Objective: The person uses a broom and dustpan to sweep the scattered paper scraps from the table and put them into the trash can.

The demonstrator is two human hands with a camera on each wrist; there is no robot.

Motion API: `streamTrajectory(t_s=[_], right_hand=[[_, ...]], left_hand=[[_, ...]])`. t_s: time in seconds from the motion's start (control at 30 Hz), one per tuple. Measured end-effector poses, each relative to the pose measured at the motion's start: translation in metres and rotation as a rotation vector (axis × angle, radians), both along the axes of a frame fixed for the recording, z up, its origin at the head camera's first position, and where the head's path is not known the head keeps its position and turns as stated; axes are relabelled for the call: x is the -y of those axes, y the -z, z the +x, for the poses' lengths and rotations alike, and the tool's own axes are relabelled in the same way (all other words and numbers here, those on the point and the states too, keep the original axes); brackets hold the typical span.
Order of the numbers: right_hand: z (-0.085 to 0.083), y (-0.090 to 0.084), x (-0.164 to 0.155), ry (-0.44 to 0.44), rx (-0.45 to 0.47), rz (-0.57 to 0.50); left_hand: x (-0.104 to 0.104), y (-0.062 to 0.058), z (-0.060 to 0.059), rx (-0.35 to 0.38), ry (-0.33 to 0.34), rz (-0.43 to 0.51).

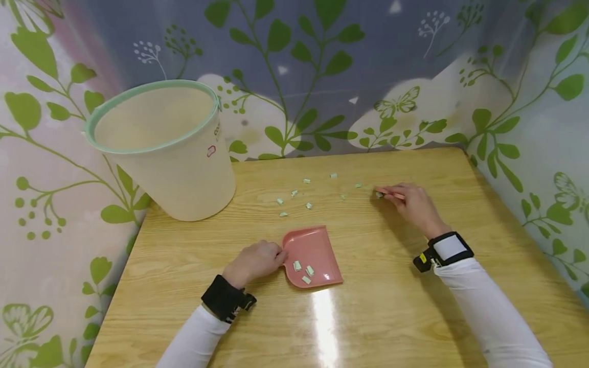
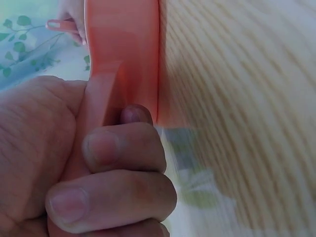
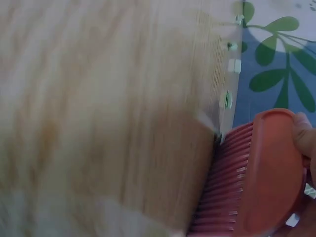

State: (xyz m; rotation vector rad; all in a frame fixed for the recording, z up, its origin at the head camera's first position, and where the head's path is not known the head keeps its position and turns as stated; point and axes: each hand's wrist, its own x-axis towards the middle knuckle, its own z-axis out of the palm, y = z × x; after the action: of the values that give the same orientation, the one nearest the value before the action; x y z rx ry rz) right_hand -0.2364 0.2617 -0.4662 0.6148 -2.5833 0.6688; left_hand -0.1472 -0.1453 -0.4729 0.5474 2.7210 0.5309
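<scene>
My left hand [image 1: 257,260] grips the handle of a pink dustpan [image 1: 317,245], its fingers curled round it in the left wrist view. The pan lies on the table with its straight edge facing right. A few pale green scraps [image 1: 310,271] rest inside it. My right hand [image 1: 416,207] holds a small pink-orange hand brush [image 3: 274,173] by its back, bristles [image 3: 224,182] down toward the tabletop. One small scrap [image 1: 379,194] lies at the bristles. Several more pale scraps [image 1: 294,193] are scattered between brush and pan, toward the back.
A tall cream bin [image 1: 193,179] with a green rim stands at the table's back left corner. The wooden table [image 1: 368,306] meets leaf-patterned curtains [image 1: 313,76] at the back and sides. Cameras are strapped to both wrists.
</scene>
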Motion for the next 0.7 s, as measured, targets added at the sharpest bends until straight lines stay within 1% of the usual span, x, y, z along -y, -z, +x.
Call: streamTrajectory(t_s=[0.07,0.13,0.23,0.37,0.43,0.53,0.63,0.7], right_hand=[[0.005,0.001,0.003,0.0,0.001,0.005],[0.013,-0.002,0.008,-0.017,-0.002,0.005],[0.028,-0.007,0.019,-0.063,0.003,0.01],[0.044,-0.016,0.034,-0.122,0.045,0.014],[0.045,-0.018,0.037,-0.142,0.055,0.01],[0.039,-0.018,0.032,-0.177,0.045,-0.003],[0.033,-0.01,0.024,-0.274,0.03,-0.01],[0.035,-0.005,0.02,-0.344,0.039,-0.017]], left_hand=[[-0.001,0.0,0.0,0.0,0.006,0.005],[-0.002,0.0,0.0,0.0,0.009,0.006],[-0.001,0.0,0.0,0.003,0.005,0.006],[0.001,-0.002,0.001,-0.007,0.012,0.007],[0.002,-0.003,0.001,-0.016,0.019,0.011],[0.002,-0.004,0.001,-0.028,0.023,0.009],[0.001,-0.003,0.0,-0.02,0.023,-0.002],[-0.001,-0.002,0.0,-0.016,0.023,-0.003]])
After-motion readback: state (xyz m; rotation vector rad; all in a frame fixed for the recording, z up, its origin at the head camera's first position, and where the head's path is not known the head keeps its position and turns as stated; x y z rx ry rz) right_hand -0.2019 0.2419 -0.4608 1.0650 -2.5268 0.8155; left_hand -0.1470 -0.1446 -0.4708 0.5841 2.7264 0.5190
